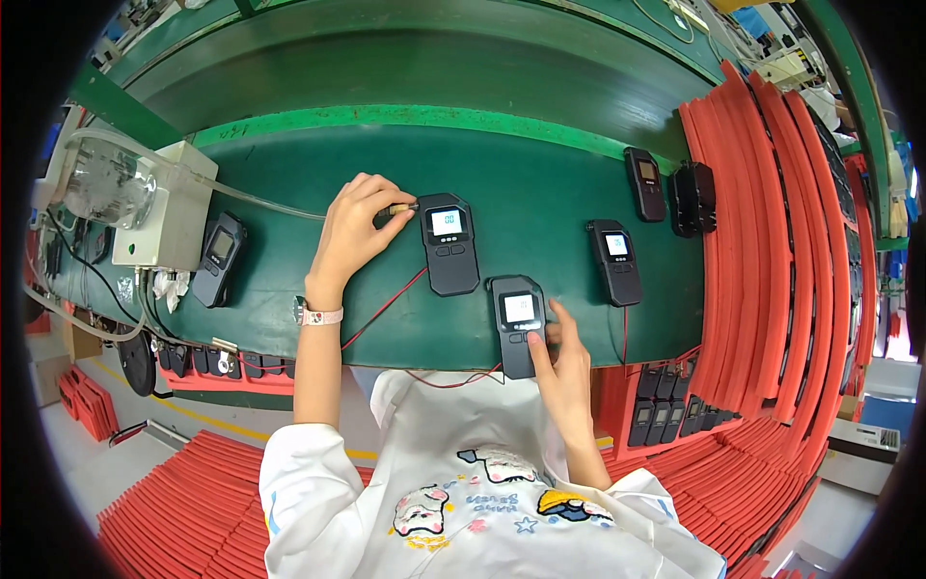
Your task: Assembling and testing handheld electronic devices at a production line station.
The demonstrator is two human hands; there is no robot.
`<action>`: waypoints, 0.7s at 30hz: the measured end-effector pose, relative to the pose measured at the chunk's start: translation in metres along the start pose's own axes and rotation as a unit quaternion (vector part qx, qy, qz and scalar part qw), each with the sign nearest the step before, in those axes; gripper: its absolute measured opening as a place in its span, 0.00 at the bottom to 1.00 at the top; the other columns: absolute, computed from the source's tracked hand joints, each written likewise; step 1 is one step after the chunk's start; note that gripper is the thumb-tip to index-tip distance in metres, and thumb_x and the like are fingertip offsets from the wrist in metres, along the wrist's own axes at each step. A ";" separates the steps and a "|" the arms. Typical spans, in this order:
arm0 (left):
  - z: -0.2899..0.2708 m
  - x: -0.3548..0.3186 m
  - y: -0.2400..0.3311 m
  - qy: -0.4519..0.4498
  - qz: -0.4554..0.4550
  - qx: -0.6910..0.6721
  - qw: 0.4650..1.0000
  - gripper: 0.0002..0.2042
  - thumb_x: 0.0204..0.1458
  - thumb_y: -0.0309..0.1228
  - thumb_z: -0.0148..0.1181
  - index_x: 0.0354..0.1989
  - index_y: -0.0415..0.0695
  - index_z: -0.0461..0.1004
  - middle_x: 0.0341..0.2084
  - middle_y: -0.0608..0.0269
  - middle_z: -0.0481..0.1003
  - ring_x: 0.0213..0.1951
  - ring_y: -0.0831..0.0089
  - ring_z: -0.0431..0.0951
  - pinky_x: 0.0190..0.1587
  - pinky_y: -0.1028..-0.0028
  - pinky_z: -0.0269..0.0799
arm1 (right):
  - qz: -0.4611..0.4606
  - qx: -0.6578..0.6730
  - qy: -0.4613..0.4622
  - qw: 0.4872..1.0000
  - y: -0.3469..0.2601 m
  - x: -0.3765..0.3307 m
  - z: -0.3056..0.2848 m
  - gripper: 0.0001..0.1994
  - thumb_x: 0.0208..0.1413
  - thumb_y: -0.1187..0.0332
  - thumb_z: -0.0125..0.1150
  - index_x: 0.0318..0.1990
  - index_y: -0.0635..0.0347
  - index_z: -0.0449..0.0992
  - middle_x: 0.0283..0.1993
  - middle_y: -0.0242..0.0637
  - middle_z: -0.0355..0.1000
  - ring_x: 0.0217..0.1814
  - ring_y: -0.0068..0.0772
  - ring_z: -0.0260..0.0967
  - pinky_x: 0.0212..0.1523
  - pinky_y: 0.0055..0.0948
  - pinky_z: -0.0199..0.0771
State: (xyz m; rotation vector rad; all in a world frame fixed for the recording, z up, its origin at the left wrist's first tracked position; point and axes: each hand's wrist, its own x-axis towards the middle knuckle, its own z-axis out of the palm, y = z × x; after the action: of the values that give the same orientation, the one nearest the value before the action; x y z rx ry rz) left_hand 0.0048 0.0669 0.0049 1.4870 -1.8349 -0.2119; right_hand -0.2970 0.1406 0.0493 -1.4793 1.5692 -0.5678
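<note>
A broad worktop [540,193] with a matte green surface curves across the view, its far edge trimmed in brighter green. Ribbed red foam trays [772,241] stack in long arcs along its right side and below. At the left stands a boxy cream unit [169,207] with a clear domed gauge and a translucent tube running rightward. Five dark, slab-shaped handheld devices with small lit screens lie on the worktop. The left hand [352,232] is curled, fingertips pinched on a small brass-coloured connector [398,208] pressed against the left side of the middle device [449,243], which lies flat near the worktop's centre. The right hand [559,362] grips the nearest device [519,323] at the worktop's front edge, thumb on its face below the screen, fingers wrapped along its right side. Thin red wires [386,307] trail between them.
</note>
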 end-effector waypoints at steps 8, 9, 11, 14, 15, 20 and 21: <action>0.004 -0.003 0.002 0.004 -0.022 -0.009 1.000 0.06 0.46 0.24 0.66 0.33 0.39 0.79 0.31 0.61 0.76 0.31 0.63 0.74 0.32 0.69 0.70 | -0.279 -0.313 0.222 0.880 0.008 0.047 -0.049 0.29 0.51 0.74 0.63 0.62 0.62 0.64 0.46 0.48 0.73 0.43 0.48 0.73 0.47 0.39 0.74; 0.003 -0.002 0.002 -0.003 -0.015 -0.002 1.000 0.06 0.46 0.25 0.66 0.34 0.40 0.80 0.31 0.61 0.76 0.31 0.64 0.74 0.32 0.70 0.70 | -0.241 -0.339 0.268 0.869 0.010 0.055 -0.057 0.33 0.48 0.74 0.65 0.64 0.63 0.62 0.46 0.48 0.73 0.47 0.49 0.73 0.49 0.39 0.73; 0.000 0.000 0.003 -0.015 -0.005 0.013 1.000 0.07 0.47 0.25 0.65 0.35 0.40 0.80 0.32 0.62 0.76 0.29 0.64 0.75 0.30 0.70 0.70 | -0.176 -0.283 0.217 0.918 0.014 0.072 -0.072 0.35 0.46 0.72 0.67 0.64 0.64 0.61 0.48 0.49 0.73 0.49 0.48 0.72 0.51 0.38 0.72; -0.006 0.004 0.005 -0.048 -0.047 -0.001 0.998 0.07 0.48 0.25 0.65 0.36 0.40 0.81 0.31 0.61 0.76 0.29 0.64 0.76 0.30 0.69 0.71 | -0.047 -0.159 0.098 0.981 0.020 0.104 -0.073 0.39 0.42 0.69 0.69 0.65 0.67 0.60 0.51 0.51 0.72 0.54 0.46 0.71 0.54 0.37 0.70; -0.008 0.007 0.006 -0.065 -0.068 -0.007 0.996 0.08 0.48 0.25 0.65 0.37 0.41 0.81 0.31 0.60 0.77 0.28 0.64 0.76 0.31 0.69 0.71 | -0.083 -0.152 0.085 0.981 0.022 0.117 -0.066 0.42 0.40 0.67 0.70 0.65 0.68 0.59 0.53 0.52 0.71 0.55 0.44 0.71 0.55 0.35 0.69; 0.007 0.033 -0.009 0.048 -0.068 0.017 0.996 0.08 0.48 0.26 0.65 0.38 0.41 0.81 0.30 0.60 0.77 0.27 0.66 0.76 0.31 0.70 0.71 | -0.228 -0.097 0.011 0.969 -0.014 0.182 0.001 0.45 0.37 0.64 0.69 0.66 0.70 0.57 0.59 0.56 0.68 0.59 0.45 0.69 0.58 0.34 0.68; 0.011 0.041 -0.008 0.068 -0.086 0.014 0.994 0.08 0.48 0.27 0.65 0.37 0.42 0.81 0.30 0.61 0.77 0.29 0.65 0.76 0.32 0.69 0.72 | -0.245 -0.095 0.002 0.965 -0.025 0.192 0.019 0.45 0.37 0.63 0.68 0.66 0.70 0.57 0.59 0.56 0.67 0.60 0.47 0.69 0.59 0.35 0.67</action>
State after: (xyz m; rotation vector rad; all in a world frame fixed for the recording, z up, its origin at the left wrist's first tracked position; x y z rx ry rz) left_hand 0.0024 0.0241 0.0109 1.6392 -1.6107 -0.1645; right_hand -0.2486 -0.0424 0.0058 -2.0352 1.2837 -0.7135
